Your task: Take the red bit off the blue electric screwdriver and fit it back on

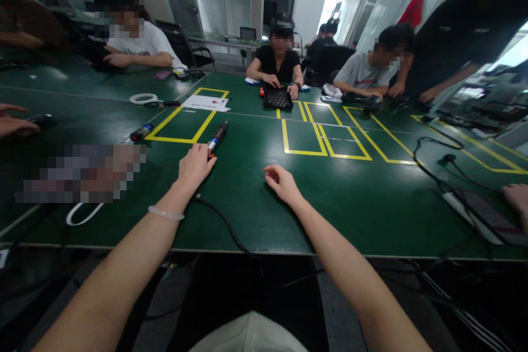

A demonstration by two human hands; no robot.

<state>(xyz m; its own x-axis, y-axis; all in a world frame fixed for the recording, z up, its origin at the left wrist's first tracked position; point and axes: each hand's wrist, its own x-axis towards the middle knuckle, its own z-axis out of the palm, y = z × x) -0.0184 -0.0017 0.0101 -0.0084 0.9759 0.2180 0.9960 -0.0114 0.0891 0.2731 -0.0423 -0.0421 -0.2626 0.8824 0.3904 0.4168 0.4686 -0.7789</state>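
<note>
On the green desk (247, 214), a pen-shaped tool (217, 136) is clasped by the left hand (195, 166), its tip pointed forward, beside a yellow-taped rectangle (173, 140). Nothing is seen in the loosely curled right hand (284, 182); whether it is fully closed cannot be told. The tool is grasped, apparently not yet applied to anything.

From the right hand (285, 186), bare green tabletop (256, 209) leaves passage toward 12 o'clock up to the black tray (275, 100) and a co-worker's hands (272, 81); flat yellow tape (305, 153) crosses 1 o'clock. At 3 o'clock the way runs free as far as a looped cable (416, 155). The left hand (194, 165) and its dark tool (218, 137) block 9 to 10; a black cord (225, 221) obstructs 8.
</note>
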